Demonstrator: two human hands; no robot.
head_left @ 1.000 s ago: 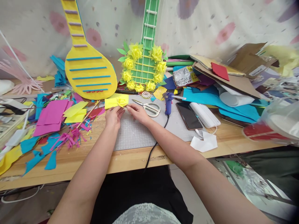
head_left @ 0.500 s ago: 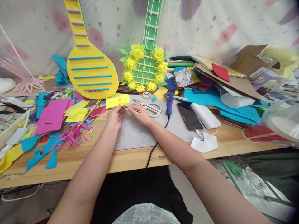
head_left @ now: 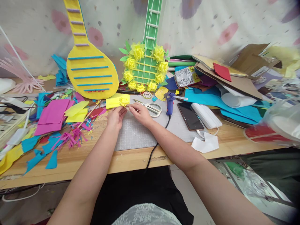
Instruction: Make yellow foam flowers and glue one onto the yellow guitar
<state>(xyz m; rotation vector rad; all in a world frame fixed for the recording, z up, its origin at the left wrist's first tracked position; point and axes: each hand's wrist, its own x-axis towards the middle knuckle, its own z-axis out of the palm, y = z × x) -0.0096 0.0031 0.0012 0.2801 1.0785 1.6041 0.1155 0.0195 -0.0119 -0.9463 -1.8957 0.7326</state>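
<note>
Flower of yellow paper (head_left: 123,100) sits at the fingertips of both hands, over the far part of the grey cutting mat (head_left: 131,134), in front of a yellow sheet (head_left: 112,103). Fingers of the left hand (head_left: 114,118) pinch the flower near its base. Right hand (head_left: 142,114) has thumb and forefinger drawn together just beside that base; whether they grip it cannot be told. Scissors (head_left: 153,110) lie just beyond the right hand; a blue glue gun (head_left: 169,105) is further right, then a phone (head_left: 190,117). Container noted at far right: red-and-white tub (head_left: 260,132), with a clear plastic bag (head_left: 273,107) about it; its contents cannot be made out. Pose: both forearms reach forward and converge, left palm turned inward, back of the right hand uppermost. Behind stand a yellow paper instrument (head_left: 93,72) and a green one (head_left: 145,70).
</note>
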